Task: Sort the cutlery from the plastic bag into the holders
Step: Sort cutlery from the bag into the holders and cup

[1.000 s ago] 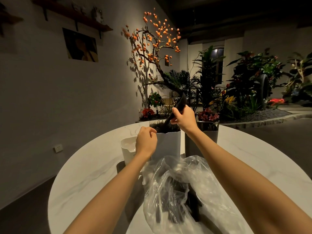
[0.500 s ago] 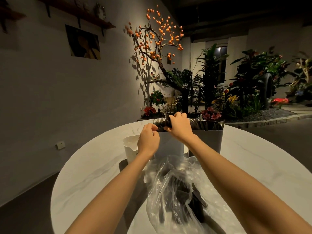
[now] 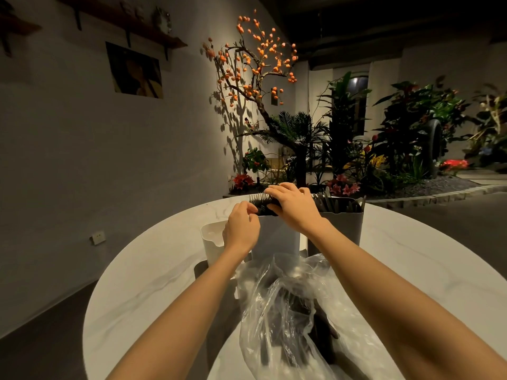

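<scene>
Nearest me, the crinkled clear plastic bag [image 3: 285, 311] lies on the round marble table [image 3: 142, 283], dark cutlery [image 3: 310, 314] inside. Beyond it, my left hand [image 3: 241, 229] curls against the middle holder [image 3: 277, 237], whether pinching anything I cannot tell. My right hand [image 3: 293, 204] lies over dark forks [image 3: 260, 201] there, fingers bent onto them. The grey holder [image 3: 340, 229] stands right, the rounded white holder [image 3: 212, 239] left, part hidden.

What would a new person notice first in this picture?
First, the two hands at the middle holder on the round white table: the right hand lies over the dark cutlery in its top, the left hand at its near edge. Next, the clear plastic bag in front, and the orange-fruited tree behind.
</scene>
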A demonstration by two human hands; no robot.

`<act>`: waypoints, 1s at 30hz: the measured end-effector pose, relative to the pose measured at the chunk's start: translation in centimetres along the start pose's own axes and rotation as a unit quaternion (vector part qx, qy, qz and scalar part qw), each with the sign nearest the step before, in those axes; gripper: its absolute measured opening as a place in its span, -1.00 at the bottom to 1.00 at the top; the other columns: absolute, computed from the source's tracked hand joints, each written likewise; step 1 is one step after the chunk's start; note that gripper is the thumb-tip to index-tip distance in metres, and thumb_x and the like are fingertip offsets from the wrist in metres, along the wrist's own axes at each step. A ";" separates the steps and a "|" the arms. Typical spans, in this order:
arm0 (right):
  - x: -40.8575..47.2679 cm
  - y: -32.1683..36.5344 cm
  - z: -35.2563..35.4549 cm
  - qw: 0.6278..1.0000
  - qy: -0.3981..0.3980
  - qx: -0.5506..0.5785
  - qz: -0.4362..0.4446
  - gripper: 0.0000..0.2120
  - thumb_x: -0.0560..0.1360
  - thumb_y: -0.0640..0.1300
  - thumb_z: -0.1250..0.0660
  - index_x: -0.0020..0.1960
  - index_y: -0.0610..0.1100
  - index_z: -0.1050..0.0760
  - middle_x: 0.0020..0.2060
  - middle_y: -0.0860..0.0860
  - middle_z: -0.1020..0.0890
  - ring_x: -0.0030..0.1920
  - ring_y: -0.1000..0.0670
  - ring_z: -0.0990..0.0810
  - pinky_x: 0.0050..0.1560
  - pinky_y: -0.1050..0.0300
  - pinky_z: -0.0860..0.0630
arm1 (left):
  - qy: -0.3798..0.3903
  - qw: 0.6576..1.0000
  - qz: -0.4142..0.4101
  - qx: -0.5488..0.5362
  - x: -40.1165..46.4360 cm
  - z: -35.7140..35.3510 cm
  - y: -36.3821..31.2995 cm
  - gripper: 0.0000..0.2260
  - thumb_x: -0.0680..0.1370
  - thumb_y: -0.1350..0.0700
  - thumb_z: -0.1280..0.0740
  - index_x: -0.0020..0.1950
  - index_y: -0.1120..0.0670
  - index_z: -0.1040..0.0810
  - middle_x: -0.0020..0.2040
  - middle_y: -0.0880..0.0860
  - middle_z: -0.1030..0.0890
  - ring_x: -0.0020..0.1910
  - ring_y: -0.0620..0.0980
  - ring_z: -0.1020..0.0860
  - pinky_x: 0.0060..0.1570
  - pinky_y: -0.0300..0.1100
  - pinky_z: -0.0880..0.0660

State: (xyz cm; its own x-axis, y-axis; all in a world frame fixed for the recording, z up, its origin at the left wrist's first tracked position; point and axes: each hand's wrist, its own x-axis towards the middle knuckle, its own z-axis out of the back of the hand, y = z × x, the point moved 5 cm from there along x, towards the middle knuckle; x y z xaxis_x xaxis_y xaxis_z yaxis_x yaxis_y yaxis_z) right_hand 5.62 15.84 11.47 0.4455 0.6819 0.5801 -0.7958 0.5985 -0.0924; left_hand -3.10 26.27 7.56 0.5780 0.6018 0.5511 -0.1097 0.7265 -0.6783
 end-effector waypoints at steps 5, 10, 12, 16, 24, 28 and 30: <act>-0.1 0.1 -1.2 0.995 0.094 -0.027 -0.010 -0.62 0.67 0.04 -0.03 0.48 0.15 -0.24 0.53 0.04 -0.20 0.51 -0.09 -0.10 0.38 -0.17 -0.20 | 0.004 1.000 -0.002 -0.003 0.0 0.0 0.1 -0.84 0.59 0.21 -0.17 0.05 0.03 -0.52 0.09 -0.03 -0.56 -0.07 -0.04 -0.48 -0.15 -0.17 -0.38; -0.3 -0.1 -1.6 0.990 0.133 -0.028 -0.028 -0.56 0.67 0.00 -0.04 0.52 0.18 -0.11 0.55 -0.05 -0.08 0.52 -0.17 -0.03 0.41 -0.23 -0.16 | 0.009 1.000 -0.002 -0.005 -0.1 0.2 -0.1 -0.84 0.59 0.21 -0.17 0.05 0.04 -0.52 0.09 -0.02 -0.56 -0.06 -0.03 -0.48 -0.13 -0.17 -0.38; -0.3 0.0 -1.4 0.989 0.142 -0.012 -0.033 -0.54 0.66 -0.02 -0.07 0.53 0.16 -0.10 0.55 -0.05 -0.06 0.52 -0.17 -0.02 0.42 -0.26 -0.12 | 0.019 1.000 -0.005 -0.005 -0.1 0.2 -0.3 -0.84 0.59 0.20 -0.18 0.04 0.05 -0.53 0.08 -0.03 -0.55 -0.06 -0.04 -0.47 -0.14 -0.19 -0.36; -0.6 0.5 0.0 0.994 0.073 0.069 -0.038 -0.55 0.63 -0.09 -0.16 0.51 0.04 -0.21 0.51 -0.02 -0.21 0.49 -0.10 -0.11 0.40 -0.18 -0.15 | 0.015 0.999 -0.017 -0.041 -0.3 0.6 -1.1 -0.85 0.60 0.18 -0.19 0.02 0.04 -0.54 0.02 -0.05 -0.52 -0.05 -0.02 -0.50 -0.08 -0.13 -0.44; -1.8 0.1 4.3 0.983 -0.041 0.161 -0.071 -0.81 0.61 -0.06 -0.24 0.07 -0.18 -0.52 -0.04 -0.13 -0.65 0.01 -0.18 -0.56 -0.02 -0.09 -0.52 | 0.050 0.992 -0.028 -0.108 -1.3 0.8 -3.8 -0.72 0.67 0.09 -0.05 -0.02 0.18 -0.49 -0.18 0.11 -0.58 -0.16 0.13 -0.52 -0.13 0.08 -0.48; -3.4 -0.2 4.7 0.979 0.000 0.186 -0.085 -0.78 0.65 -0.04 -0.12 0.08 -0.15 -0.46 -0.10 -0.10 -0.64 -0.12 -0.14 -0.58 -0.14 0.00 -0.49 | 0.079 0.991 -0.031 -0.105 -2.4 0.9 -4.8 -0.70 0.65 0.10 -0.05 -0.22 0.04 -0.45 -0.30 0.03 -0.51 -0.21 0.09 -0.50 -0.08 0.14 -0.49; -4.2 -0.2 5.0 0.977 0.014 0.190 -0.094 -0.77 0.65 -0.04 -0.08 0.06 -0.14 -0.45 -0.13 -0.09 -0.63 -0.13 -0.13 -0.57 -0.15 0.00 -0.46 | 0.096 0.990 -0.038 -0.095 -3.2 1.0 -5.3 -0.67 0.65 0.10 -0.05 -0.28 0.02 -0.43 -0.33 0.02 -0.51 -0.25 0.06 -0.49 -0.06 0.15 -0.50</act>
State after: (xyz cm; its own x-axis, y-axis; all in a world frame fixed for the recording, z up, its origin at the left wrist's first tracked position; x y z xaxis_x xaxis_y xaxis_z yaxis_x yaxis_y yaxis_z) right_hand 1.81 10.76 13.08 0.6054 0.5889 0.5355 -0.7913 0.5182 0.3246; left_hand -5.17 20.80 9.89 0.7241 0.4597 0.5141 0.0842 0.6810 -0.7275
